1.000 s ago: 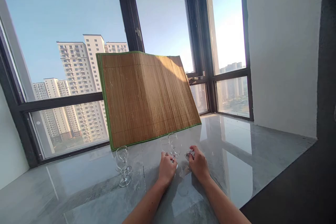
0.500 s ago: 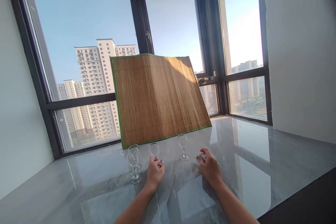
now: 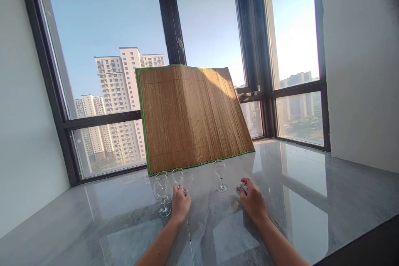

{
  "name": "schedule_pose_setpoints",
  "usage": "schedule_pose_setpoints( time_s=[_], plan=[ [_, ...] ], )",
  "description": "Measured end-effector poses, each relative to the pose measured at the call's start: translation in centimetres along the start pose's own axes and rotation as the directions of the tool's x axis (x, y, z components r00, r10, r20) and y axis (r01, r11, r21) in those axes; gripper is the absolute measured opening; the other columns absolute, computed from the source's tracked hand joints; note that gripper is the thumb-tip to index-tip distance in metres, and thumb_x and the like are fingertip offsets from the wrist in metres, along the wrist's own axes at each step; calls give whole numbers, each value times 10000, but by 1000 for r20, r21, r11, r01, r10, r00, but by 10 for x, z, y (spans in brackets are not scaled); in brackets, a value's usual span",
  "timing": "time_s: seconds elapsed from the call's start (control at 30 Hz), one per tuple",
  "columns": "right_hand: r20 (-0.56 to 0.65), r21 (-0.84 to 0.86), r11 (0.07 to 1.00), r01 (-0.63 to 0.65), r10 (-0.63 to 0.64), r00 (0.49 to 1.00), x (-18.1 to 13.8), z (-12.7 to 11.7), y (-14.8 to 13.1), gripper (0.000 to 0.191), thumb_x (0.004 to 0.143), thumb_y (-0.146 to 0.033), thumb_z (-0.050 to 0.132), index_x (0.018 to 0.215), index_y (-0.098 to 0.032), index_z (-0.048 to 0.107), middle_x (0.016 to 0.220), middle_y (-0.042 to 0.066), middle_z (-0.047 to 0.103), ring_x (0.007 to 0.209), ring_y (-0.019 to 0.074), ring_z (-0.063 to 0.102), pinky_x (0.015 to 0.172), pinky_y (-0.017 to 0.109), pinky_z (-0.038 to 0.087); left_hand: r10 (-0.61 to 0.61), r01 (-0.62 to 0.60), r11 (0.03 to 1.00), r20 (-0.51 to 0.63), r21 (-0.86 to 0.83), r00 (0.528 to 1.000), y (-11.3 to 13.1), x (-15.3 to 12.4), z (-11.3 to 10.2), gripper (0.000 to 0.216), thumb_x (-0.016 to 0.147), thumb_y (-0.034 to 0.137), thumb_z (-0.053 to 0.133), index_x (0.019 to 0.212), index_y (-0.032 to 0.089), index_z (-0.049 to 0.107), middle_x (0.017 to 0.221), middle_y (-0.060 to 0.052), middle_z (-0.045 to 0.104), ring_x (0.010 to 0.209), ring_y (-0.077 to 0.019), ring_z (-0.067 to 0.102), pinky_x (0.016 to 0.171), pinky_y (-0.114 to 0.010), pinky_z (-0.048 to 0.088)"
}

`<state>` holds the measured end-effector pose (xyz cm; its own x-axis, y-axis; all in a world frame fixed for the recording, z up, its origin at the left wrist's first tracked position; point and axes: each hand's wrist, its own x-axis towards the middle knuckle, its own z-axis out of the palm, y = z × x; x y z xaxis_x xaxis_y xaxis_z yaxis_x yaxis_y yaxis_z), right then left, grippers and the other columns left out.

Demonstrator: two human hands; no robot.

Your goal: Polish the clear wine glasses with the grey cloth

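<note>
Left hand [image 3: 181, 203] is curled shut on the stem of a glass [image 3: 187, 179]. A second glass [image 3: 177, 174] is seen just beside it; contact can't be told. Two more glasses [image 3: 162, 183] are stood just left of that hand. Right hand [image 3: 253, 201] is closed on a small shiny wad [image 3: 241, 186] and rested on the counter [image 3: 296, 216]. A lone glass [image 3: 220, 173] is stood between the hands, nearer the right. A bamboo mat [image 3: 190, 116] is propped beyond both hands.
</note>
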<state>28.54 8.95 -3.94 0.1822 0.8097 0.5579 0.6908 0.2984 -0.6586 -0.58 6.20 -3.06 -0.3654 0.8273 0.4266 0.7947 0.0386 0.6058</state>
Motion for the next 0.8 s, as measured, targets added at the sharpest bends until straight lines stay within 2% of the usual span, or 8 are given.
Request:
schedule_pose_setpoints(
  time_s=[0.27, 0.43, 0.6, 0.7, 0.8],
  plan=[
    [5, -25, 1000, -5, 5, 1000, 0, 1, 1, 287, 853, -252, 378, 1070, -195, 557, 996, 102, 693, 945, 242, 660, 751, 306, 453, -59, 59, 998, 16, 22, 998, -5, 5, 0, 428, 780, 118, 463, 1167, 131, 646, 1285, -156, 567, 1269, -270, 513, 1108, -368, 355],
    [4, -27, 1000, 1, -1, 1000, 0, 2, 3, 290, 861, -259, 370, 1084, -199, 545, 1029, 102, 690, 943, 241, 658, 771, 311, 453, -122, 122, 993, 65, 5, 990, -2, -3, -3, 411, 818, 145, 467, 1190, 100, 638, 1439, -184, 469, 1417, -271, 354, 1160, -353, 274],
    [19, -11, 1000, -3, 4, 1000, -1, 2, 4, 312, 861, -294, 371, 1085, -193, 562, 1044, 111, 696, 913, 238, 664, 722, 298, 453, -182, 187, 982, 103, -35, 978, -1, -12, -4, 397, 850, 213, 478, 1186, 71, 634, 1409, -208, 500, 1414, -278, 363, 1129, -328, 314],
    [30, -1, 1000, -7, 8, 1000, -1, 2, 5, 337, 856, -315, 374, 1095, -186, 574, 1056, 120, 696, 914, 242, 664, 702, 295, 449, -221, 227, 972, 100, -62, 970, -3, -15, -6, 428, 852, 207, 487, 1235, 56, 604, 1459, -226, 445, 1420, -287, 354, 1130, -335, 318],
    [20, -9, 1000, -1, 2, 1000, 0, 3, 5, 346, 846, -310, 373, 1099, -184, 574, 1058, 122, 695, 914, 246, 659, 713, 301, 449, -250, 258, 962, 100, -84, 963, -6, -16, -9, 442, 823, 170, 524, 1246, 62, 594, 1429, -203, 480, 1384, -266, 407, 1133, -309, 314]
  ],
)
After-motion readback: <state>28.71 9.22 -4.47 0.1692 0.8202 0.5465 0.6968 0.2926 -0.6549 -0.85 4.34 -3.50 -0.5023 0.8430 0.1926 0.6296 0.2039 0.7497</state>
